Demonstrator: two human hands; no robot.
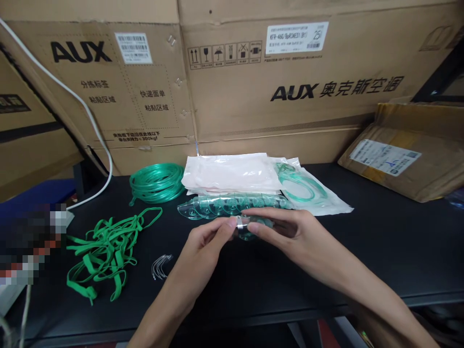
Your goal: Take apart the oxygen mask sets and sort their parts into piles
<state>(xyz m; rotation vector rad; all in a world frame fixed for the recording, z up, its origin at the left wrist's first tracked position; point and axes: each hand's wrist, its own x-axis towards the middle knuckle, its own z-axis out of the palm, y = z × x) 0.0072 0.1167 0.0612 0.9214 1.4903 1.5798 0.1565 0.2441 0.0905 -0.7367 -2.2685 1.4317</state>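
Observation:
Both my hands meet over the middle of the black table (380, 251). My left hand (210, 239) pinches a small metal clip (241, 223) against a clear green mask (253, 227). My right hand (286, 227) grips that same mask from the right, fingers closed on it. Just behind them lies a row of stacked clear green masks (217, 207). Several loose metal clips (161, 266) lie on the table to the left of my left forearm.
A pile of green elastic straps (105, 253) and a coil of green tubing (156, 181) lie at the left. White plastic packets (232, 171) and a bagged tube (304, 191) sit behind the masks. Large cardboard boxes (275, 82) wall the back; a parcel (409, 154) leans at right.

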